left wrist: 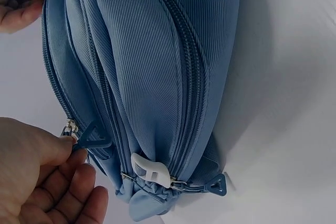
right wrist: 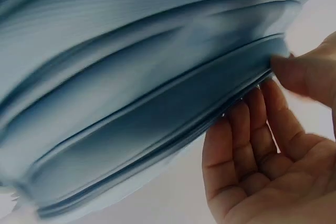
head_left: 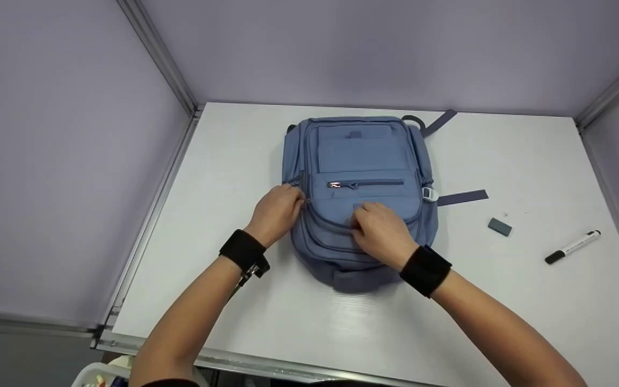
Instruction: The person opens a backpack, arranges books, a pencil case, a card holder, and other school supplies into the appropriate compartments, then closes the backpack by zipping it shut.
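A blue backpack lies front side up on the white table, its bottom toward me. At its left side my left hand pinches a zipper pull between thumb and forefinger, and the other fingers curl loosely below. This triangular pull belongs to the front pocket's zipper. My right hand grips the lower edge of the front pocket; in the right wrist view the thumb lies on one side of the zipper seam and the fingertips on the other. A second zipper pull hangs free near a white buckle.
To the right lie a grey-green eraser-like block and a white marker with a black cap. Two straps stretch out from the backpack's right side. Panels wall the table at back and sides. A white bin stands below the front left edge.
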The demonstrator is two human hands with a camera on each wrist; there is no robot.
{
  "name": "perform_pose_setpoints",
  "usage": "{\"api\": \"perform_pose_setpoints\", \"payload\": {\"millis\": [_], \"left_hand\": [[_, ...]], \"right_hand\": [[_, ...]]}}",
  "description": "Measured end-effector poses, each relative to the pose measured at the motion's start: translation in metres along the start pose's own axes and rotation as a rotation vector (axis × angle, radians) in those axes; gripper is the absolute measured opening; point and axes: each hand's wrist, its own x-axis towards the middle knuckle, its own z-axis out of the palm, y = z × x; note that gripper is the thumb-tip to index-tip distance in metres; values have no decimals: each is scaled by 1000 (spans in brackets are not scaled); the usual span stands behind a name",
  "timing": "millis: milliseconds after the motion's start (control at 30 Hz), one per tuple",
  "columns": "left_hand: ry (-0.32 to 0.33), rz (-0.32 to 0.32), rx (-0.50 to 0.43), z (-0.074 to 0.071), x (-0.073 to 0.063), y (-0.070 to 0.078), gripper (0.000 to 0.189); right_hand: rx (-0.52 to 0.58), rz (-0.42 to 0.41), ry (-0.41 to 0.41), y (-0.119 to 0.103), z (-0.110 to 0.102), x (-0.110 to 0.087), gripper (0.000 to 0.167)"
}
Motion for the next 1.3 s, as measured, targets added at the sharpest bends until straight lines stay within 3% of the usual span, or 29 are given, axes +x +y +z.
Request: {"api": "perform_pose_setpoints", "payload": {"millis": [400, 667, 1300], "left_hand": [[12, 0, -8, 3, -4, 3, 14], [35, 8, -44, 5, -17, 11, 12], [22, 73, -128, 8, -37, 46, 12]], "right_hand": [[25, -24, 20, 12, 5, -8, 12], [22, -18, 61, 9, 6, -10, 11], [2, -11, 84, 8, 7, -9, 11]]}}
